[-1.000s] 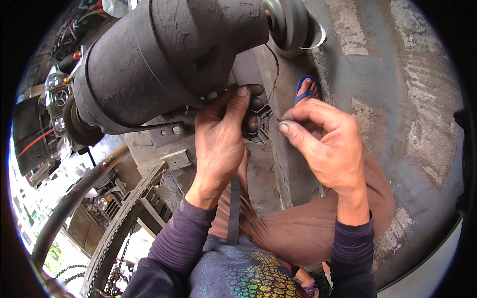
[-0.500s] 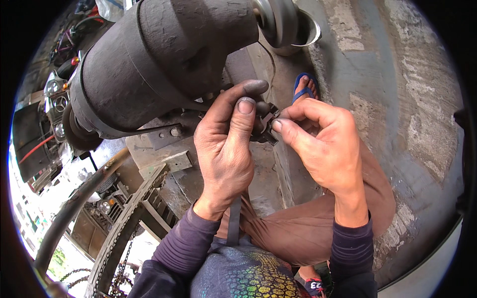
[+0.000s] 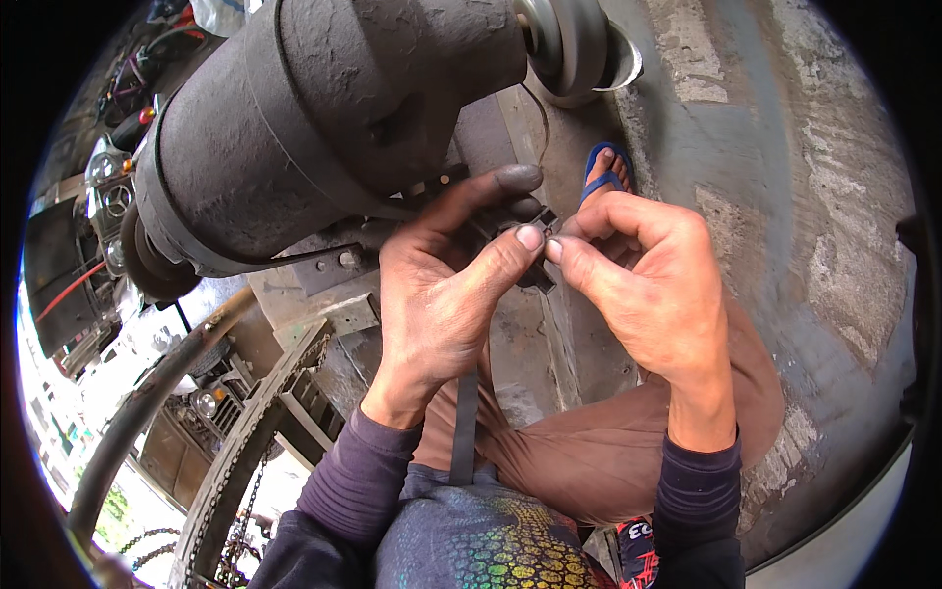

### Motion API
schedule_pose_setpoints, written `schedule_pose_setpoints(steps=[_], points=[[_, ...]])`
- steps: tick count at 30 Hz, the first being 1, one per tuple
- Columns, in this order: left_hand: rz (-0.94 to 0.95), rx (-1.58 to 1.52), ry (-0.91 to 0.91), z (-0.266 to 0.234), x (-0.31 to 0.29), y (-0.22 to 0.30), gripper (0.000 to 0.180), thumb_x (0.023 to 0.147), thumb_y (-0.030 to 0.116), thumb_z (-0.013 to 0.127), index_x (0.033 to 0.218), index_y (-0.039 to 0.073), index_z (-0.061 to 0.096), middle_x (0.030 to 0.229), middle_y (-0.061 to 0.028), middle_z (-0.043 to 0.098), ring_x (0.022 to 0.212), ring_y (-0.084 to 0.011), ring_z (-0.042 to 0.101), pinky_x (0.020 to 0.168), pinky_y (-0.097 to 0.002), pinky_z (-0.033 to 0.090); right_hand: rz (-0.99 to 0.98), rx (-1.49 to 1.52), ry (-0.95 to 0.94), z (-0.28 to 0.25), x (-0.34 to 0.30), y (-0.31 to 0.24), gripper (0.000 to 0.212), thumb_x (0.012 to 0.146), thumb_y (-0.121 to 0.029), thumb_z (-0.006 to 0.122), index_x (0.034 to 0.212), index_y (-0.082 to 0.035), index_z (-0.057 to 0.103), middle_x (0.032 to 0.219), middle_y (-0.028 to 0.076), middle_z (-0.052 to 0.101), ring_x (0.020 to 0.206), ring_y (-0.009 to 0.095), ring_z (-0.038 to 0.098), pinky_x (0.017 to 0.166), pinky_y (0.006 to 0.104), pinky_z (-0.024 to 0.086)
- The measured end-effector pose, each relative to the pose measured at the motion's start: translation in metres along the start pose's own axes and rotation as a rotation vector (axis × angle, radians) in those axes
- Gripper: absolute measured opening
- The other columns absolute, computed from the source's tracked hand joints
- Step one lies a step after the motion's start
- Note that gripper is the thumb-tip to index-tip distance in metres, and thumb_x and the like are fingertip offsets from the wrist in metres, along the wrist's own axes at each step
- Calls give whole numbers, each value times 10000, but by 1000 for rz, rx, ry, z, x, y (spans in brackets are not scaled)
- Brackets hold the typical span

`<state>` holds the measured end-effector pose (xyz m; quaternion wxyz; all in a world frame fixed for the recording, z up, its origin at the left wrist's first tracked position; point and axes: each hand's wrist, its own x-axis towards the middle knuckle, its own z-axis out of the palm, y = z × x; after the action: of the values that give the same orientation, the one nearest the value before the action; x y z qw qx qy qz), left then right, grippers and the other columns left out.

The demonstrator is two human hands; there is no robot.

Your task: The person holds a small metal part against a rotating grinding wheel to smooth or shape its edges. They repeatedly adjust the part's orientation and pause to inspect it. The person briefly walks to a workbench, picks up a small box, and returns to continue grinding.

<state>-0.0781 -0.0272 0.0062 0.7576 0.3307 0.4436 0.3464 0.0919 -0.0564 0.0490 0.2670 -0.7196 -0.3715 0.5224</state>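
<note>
A small dark metal part (image 3: 539,279) with notched, squared ends sits in my left hand (image 3: 432,285). That hand is closed around it, its index finger stretched along the far side and its thumb tip at the part's right end. Fingertips of my right hand (image 3: 655,285) are pinched together against the same end, touching the left thumb. Whether something tiny is between them I cannot make out. Most of the part is hidden behind the left fingers. Just beyond my hands stands a dark, grimy bench grinder (image 3: 334,108).
A grinding wheel (image 3: 579,49) is at the grinder's right end, another wheel (image 3: 157,260) at its left. A curved pipe (image 3: 162,383) and a hanging chain (image 3: 235,417) are at lower left. Parked vehicles stand behind them. A foot in a blue flip-flop (image 3: 608,172) rests on the concrete floor (image 3: 726,167).
My left thumb has moved right, from alongside the index finger to the part's end, meeting the right fingertips. The right hand stays pinched at nearly the same place.
</note>
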Motion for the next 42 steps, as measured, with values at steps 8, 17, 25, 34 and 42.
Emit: schedule_pose_setpoints(steps=[8, 17, 25, 34, 42], points=[[-56, -262, 41, -3, 2, -3, 431, 864, 29, 675, 1281, -68, 626, 1031, -90, 705, 890, -117, 669, 812, -248, 523, 1, 0, -10, 2, -2, -6, 59, 881, -12, 757, 876, 17, 705, 763, -23, 657, 691, 19, 570, 606, 194, 441], [-159, -315, -21, -4, 0, 5, 477, 869, 11, 632, 1338, -69, 607, 1106, -119, 700, 928, -141, 686, 877, -276, 540, -4, -5, -4, 3, -2, -9, 62, 876, -15, 750, 857, 4, 693, 733, -26, 654, 660, 2, 557, 580, 181, 424], [-93, -244, 50, 1, -3, 3, 491, 834, -24, 676, 1317, -89, 612, 1057, -108, 702, 911, -151, 700, 890, -290, 557, -24, -53, -20, 4, -1, -9, 72, 884, -25, 752, 870, 17, 695, 740, -17, 659, 669, 15, 573, 583, 192, 441], [-93, -286, 26, -6, 0, 0, 421, 853, -42, 685, 1267, -101, 635, 1075, -113, 699, 900, -136, 693, 840, -262, 554, -91, -94, -14, 6, -2, -9, 65, 890, -22, 744, 879, 21, 697, 753, -10, 657, 685, 23, 576, 596, 209, 449], [-175, -137, -87, -2, 1, 8, 547, 836, -50, 601, 1382, -70, 565, 1229, -152, 674, 1057, -186, 680, 971, -311, 530, -7, -37, -39, -1, 4, -3, 71, 884, -27, 752, 874, 22, 702, 746, -21, 648, 672, 22, 552, 593, 205, 434]])
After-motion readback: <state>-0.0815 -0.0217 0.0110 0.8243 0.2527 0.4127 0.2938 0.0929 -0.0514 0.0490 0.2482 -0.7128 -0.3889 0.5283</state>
